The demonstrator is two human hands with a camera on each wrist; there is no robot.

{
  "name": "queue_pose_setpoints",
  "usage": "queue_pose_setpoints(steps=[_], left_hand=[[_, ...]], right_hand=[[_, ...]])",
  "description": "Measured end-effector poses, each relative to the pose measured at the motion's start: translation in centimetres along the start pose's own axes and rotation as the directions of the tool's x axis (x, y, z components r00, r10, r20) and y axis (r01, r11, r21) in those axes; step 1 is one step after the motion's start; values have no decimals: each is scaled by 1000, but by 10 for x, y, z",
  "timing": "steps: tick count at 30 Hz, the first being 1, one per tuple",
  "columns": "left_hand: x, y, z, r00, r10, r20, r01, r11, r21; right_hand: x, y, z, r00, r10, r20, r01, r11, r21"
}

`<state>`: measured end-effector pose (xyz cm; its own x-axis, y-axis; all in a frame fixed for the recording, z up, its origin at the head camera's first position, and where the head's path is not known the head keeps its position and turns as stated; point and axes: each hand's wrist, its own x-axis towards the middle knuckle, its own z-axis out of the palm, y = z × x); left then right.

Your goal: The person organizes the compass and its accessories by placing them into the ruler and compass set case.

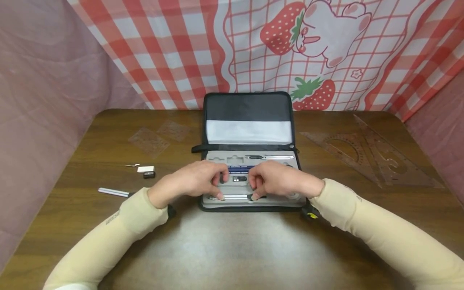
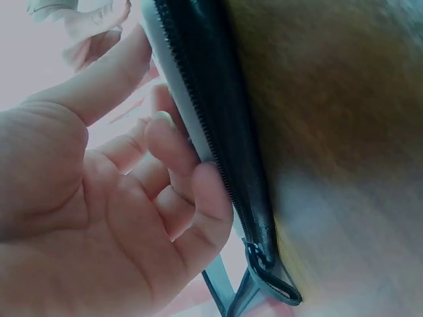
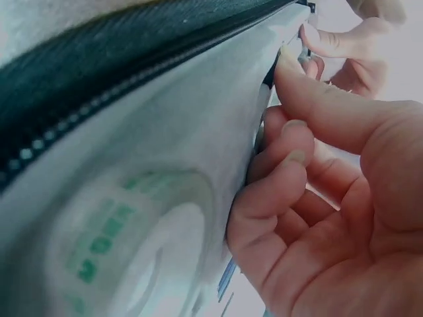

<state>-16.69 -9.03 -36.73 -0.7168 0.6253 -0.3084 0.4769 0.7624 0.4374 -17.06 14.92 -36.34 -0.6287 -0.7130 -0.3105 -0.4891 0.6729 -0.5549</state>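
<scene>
A black zip case [image 1: 250,208] lies unfolded on the table, with a grey moulded tray [image 1: 232,189] inside. In its front slot is a silver drawing compass [image 1: 235,197] with a black head. My left hand [image 1: 199,177] holds the compass near its left end, thumb tip on it and the other fingers curled over the tray. At the black head, my right hand [image 1: 275,177] grips it with the thumb, fingers bent. Between the hands sit a small black piece [image 1: 239,179] and blue pencil-like sticks [image 1: 237,169]. A round tape-like roll [image 3: 165,244] with green lettering shows in the right wrist view.
Another silver tool [image 1: 264,157] lies in the tray's back slot. Left on the table are a white eraser [image 1: 146,169], black sharpener [image 1: 149,175], slim silver-and-black tool [image 1: 113,192] and clear plastic sheets [image 1: 148,141]. Clear set squares [image 1: 395,157] lie right.
</scene>
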Motion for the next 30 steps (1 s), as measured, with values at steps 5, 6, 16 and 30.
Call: queue_pose_setpoints(steps=[5, 6, 16, 30], left_hand=[[-3, -2, -1, 999, 33, -7, -33, 999, -36], [-5, -3, -2, 999, 33, -11, -34, 999, -36], [-56, -51, -35, 993, -12, -119, 11, 1000, -7], [-146, -140, -33, 992, -18, -121, 29, 995, 93]], right_hand=[[-13, 8, -1, 992, -117, -57, 113, 992, -60], [-17, 11, -1, 990, -126, -71, 120, 990, -76], [-45, 35, 0, 983, -118, -138, 97, 985, -146], [-43, 40, 0, 986, -109, -128, 100, 992, -76]])
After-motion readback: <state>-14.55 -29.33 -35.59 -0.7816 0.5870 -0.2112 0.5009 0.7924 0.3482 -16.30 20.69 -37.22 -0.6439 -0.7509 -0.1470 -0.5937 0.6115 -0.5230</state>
